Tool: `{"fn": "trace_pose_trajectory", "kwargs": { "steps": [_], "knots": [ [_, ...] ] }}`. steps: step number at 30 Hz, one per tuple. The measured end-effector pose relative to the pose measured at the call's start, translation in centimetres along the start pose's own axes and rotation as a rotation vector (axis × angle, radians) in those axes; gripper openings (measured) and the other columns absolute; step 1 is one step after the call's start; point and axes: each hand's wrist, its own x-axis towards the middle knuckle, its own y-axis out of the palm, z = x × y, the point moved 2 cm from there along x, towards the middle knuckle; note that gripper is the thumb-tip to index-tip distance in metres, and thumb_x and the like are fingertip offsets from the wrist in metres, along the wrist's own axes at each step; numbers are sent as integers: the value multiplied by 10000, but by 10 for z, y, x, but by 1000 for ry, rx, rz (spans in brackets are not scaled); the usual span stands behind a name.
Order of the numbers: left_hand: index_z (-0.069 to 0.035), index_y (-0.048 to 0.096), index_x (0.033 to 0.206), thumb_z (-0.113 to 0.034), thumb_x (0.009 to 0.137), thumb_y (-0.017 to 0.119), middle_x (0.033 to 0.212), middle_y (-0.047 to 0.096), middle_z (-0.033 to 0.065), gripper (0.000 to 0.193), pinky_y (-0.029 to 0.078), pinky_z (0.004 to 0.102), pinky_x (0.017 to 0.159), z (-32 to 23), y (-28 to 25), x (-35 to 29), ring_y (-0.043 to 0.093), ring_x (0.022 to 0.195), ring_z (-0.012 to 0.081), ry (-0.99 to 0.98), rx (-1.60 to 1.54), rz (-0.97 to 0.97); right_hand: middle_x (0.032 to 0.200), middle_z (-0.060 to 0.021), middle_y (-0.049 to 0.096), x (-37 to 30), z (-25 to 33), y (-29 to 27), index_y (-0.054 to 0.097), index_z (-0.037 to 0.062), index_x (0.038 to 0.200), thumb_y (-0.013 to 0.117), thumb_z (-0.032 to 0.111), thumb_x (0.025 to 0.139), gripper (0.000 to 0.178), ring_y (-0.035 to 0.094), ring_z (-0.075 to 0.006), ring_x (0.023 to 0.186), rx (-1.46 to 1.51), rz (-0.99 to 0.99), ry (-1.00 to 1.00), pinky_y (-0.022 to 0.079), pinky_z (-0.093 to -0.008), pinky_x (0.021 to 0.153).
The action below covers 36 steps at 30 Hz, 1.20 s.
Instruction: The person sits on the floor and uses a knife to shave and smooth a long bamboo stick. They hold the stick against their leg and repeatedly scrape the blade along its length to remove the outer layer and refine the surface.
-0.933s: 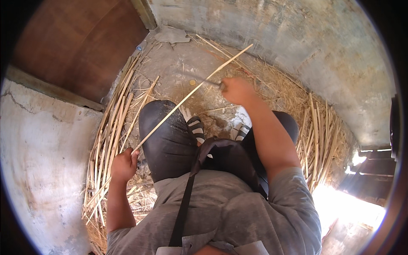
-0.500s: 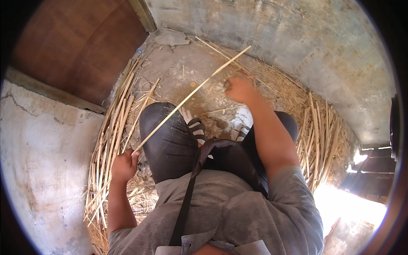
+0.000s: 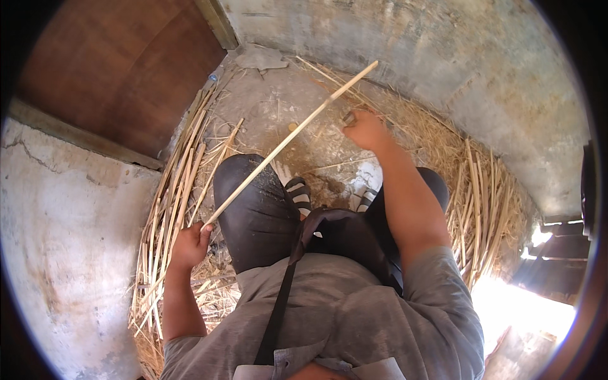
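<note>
A long pale cane stick point(image 3: 278, 145) slants from the lower left up over my left knee toward the far wall. My left hand point(image 3: 190, 246) is closed round its near end, thumb laid along it. To the right of the stick's upper half, and apart from it, is my right hand point(image 3: 367, 130). Its fingers are curled closed, and a small greyish thing point(image 3: 349, 118) shows at them, too little of it to name.
Bundled pale sticks point(image 3: 180, 171) lie along the left wall, and more sticks point(image 3: 472, 209) on the right. Loose straw-like shavings point(image 3: 418, 126) line the far wall point(image 3: 405, 44). A brown panel point(image 3: 120, 76) stands at upper left. My sandalled feet point(image 3: 297, 193) rest on the dirt floor between my knees.
The stick's far end has shifted slightly up and right. My right hand has moved a little to the right, away from the stick. My left hand keeps its hold.
</note>
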Motion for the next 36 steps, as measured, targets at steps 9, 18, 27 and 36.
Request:
{"fn": "trace_pose_trajectory", "kwargs": {
  "steps": [9,18,27,36],
  "knots": [
    [33,667,955,-515,1068,476,695,611,205,591,477,433,656,18,-2,-11,595,655,328,-156,-174,200,992,-192,733,-35,77,23,700,68,1076,719,259,808,330,694,-405,936,-145,281,-430,554,-496,818],
    [14,648,918,-477,1068,483,708,631,241,539,489,491,646,6,-2,-4,642,694,427,-145,-115,166,1029,-223,722,-12,31,11,706,39,1069,698,245,793,345,682,-426,994,-57,113,-125,551,-499,855],
    [-60,578,911,-370,1017,593,668,646,220,328,495,554,575,-1,24,-21,647,643,462,-109,252,-122,1015,-225,726,-4,17,12,720,52,1072,693,233,785,340,689,-422,965,69,179,-126,556,-491,853],
    [-68,583,926,-409,1020,583,665,650,213,354,492,559,552,-6,14,-21,654,632,452,-78,278,-140,1007,-225,726,-34,61,8,726,59,1063,697,232,763,348,690,-422,981,-163,254,-253,555,-493,862]
  ]
}}
